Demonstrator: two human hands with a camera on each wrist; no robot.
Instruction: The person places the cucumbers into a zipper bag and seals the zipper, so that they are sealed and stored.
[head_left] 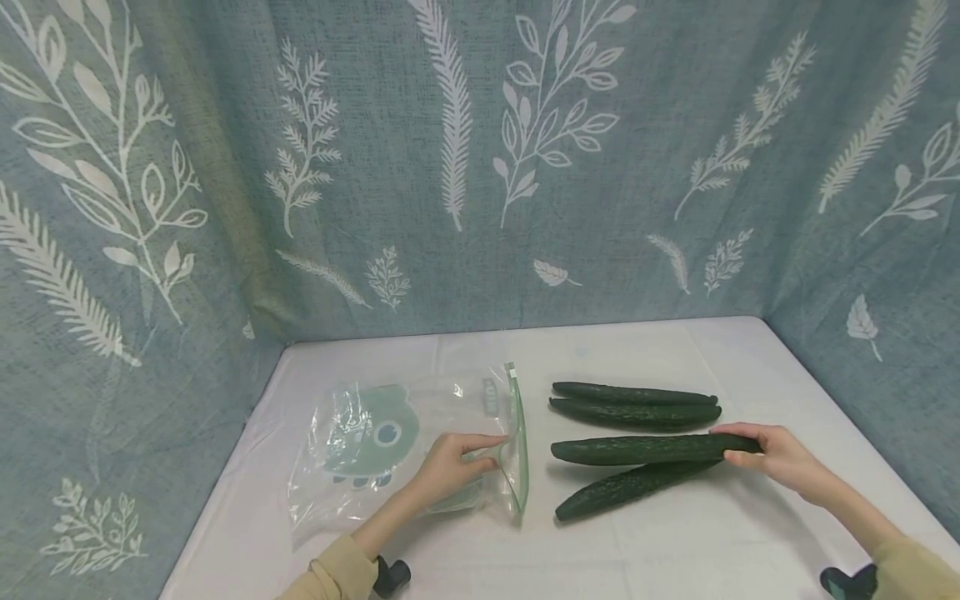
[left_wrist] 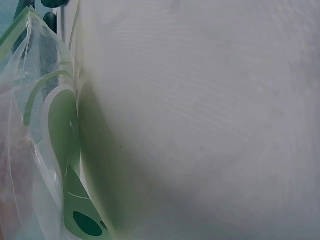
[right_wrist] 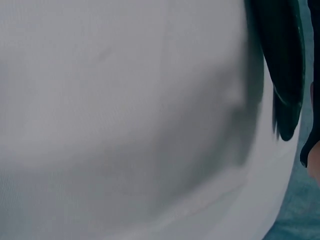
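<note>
Near the middle of the table my left hand holds the open-end edge of a clear zip bag, index finger and thumb at its green zip strip. The bag lies flat with a green cartoon print; in the left wrist view its green-edged film stands raised. On the right, my right hand grips the right end of a cucumber, thumb in front and fingers behind. That cucumber crosses over the end of another cucumber. In the right wrist view a dark cucumber shows at the upper right.
Two more cucumbers, a rear one and a front one, lie side by side behind the held one. A white cloth covers the table. Blue-green curtains with white leaf prints stand along the back and sides.
</note>
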